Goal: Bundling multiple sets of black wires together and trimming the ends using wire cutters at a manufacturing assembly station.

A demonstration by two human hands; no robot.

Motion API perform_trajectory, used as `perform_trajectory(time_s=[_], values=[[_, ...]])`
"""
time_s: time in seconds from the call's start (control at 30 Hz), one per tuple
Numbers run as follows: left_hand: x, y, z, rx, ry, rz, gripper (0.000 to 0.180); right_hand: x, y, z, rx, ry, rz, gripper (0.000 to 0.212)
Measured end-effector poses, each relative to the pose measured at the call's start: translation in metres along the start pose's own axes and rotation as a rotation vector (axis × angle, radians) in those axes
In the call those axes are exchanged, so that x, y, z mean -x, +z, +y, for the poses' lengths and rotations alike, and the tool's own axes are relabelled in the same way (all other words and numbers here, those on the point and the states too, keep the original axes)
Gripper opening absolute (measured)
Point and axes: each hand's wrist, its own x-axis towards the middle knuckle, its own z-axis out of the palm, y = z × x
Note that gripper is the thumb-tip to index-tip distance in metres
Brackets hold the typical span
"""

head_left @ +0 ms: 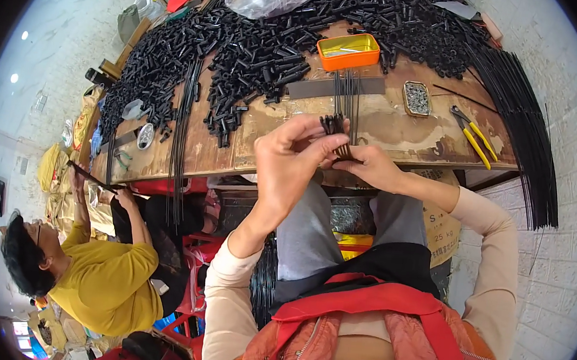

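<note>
A small bundle of thin dark rods with thicker tips (332, 124) is held upright above the table's near edge. My left hand (289, 161) pinches it near the top between thumb and fingers. Lower down, my right hand (377, 168) is closed around the same bundle, its fingertips partly hidden behind the rods. Just beyond my hands, several long black rods (346, 97) lie on the wooden table (258, 136), crossing a flat grey strip (303, 87).
Black tubular parts (258, 54) are heaped across the back. An orange tin (347, 60), a dish of small metal pieces (416, 98) and yellow-handled pliers (474, 136) stand nearer. Long black rods (526, 132) overhang the right edge. A person in yellow (109, 274) works at the left.
</note>
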Motion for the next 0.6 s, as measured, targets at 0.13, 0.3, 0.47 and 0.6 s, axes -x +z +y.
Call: perform_trajectory(time_s=[0.13,0.3,0.47,0.6], values=[[-0.005,-0.001,-0.009,0.144,-0.054,0.004,0.016,-0.001,-0.001,-0.003,-0.001,0.105,-0.054,0.021],[-0.005,0.005,0.004,0.064,0.054,0.034,0.030,-0.004,0.001,0.005,-0.056,0.085,-0.056,0.021],[-0.001,0.011,0.009,-0.028,0.068,0.098,0.030,-0.004,0.000,0.003,-0.130,0.132,-0.072,0.018],[-0.003,0.010,0.008,-0.085,0.109,0.054,0.028,-0.002,-0.003,0.015,0.017,0.074,-0.071,0.019]])
